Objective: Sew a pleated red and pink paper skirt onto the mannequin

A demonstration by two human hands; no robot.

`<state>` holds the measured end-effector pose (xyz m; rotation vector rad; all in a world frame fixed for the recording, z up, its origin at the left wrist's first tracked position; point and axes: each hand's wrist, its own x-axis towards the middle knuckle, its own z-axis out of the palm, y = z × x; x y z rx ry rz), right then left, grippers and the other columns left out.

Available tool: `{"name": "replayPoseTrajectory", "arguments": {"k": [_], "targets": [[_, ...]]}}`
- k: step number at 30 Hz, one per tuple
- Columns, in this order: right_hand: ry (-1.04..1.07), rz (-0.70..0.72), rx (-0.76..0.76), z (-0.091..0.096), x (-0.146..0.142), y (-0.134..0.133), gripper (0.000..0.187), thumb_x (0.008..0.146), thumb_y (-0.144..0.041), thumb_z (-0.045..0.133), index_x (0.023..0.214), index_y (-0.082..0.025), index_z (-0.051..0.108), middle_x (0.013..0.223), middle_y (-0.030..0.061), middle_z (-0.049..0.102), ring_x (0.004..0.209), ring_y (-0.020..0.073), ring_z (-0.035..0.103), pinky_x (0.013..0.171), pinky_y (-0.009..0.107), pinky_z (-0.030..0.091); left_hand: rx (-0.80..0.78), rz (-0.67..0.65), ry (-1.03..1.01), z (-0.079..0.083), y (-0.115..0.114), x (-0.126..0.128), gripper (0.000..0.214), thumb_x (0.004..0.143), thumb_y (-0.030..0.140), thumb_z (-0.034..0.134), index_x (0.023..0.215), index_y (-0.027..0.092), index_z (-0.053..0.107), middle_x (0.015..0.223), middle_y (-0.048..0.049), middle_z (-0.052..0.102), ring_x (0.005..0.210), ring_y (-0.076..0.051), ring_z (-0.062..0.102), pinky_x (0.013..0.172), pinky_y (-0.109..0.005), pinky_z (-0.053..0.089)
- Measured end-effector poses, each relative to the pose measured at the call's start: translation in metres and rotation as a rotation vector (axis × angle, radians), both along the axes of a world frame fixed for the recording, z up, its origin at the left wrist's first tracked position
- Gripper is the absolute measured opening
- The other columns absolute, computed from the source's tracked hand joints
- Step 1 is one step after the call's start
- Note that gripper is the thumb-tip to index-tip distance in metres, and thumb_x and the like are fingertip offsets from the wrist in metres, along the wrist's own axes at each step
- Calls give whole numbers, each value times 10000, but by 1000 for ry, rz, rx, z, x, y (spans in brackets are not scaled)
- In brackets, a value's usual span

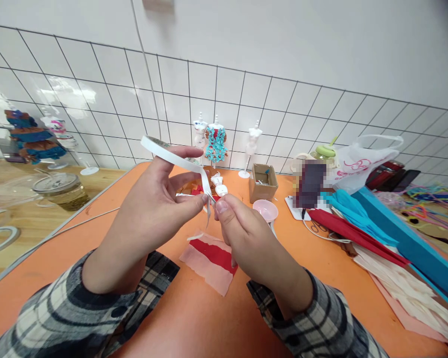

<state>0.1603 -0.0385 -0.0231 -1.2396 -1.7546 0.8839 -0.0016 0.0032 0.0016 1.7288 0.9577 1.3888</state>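
Observation:
My left hand [155, 199] is hooked through a roll of white tape [171, 160], whose ring stands tilted above the fingers. A loose strip of tape [206, 184] hangs from the roll, and the left thumb presses on it. My right hand [242, 231] is closed in a pinch at the strip, its thumb close to the left thumb. A small thin tip shows between the two thumbs; what the right fingers hold is too small to make out. Below the hands, a pink cloth piece [205, 274] with a red cloth band [212, 256] lies flat on the orange table [164, 318].
Small white dress forms [252, 139] stand along the tiled wall, one in a blue ruffled outfit [216, 144]. A cardboard box [263, 184], a pink bowl [266, 211], scissors [312, 226] and folded cloth strips [358, 226] lie ahead and right. A lidded jar [61, 191] stands left.

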Motion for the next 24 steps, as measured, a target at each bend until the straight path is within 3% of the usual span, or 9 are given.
{"name": "replayPoseTrajectory", "arguments": {"k": [10,18,24], "targets": [[-3,17,-18,-2,3,2,422,1037,-527,247,866,-227,490,600,-58,464,499,91,438,475,222,306,-13,4,6,3,-2,-2,571,709,152,742,1234,280,559,1160,-60,655,1135,-290,658,657,-258,637],[-10,36,-65,-2,6,3,430,1034,-538,245,870,-230,496,582,-61,454,466,85,435,433,201,337,27,27,74,2,-3,-1,598,708,117,697,1259,297,553,1287,-58,595,1147,-280,648,668,-250,639],[79,98,-225,-6,9,8,453,999,-621,284,877,-238,494,573,-66,425,398,88,431,328,198,385,49,-45,130,-3,-3,-3,614,718,108,681,1276,321,538,1389,-50,540,1134,-269,645,673,-260,640]]}}
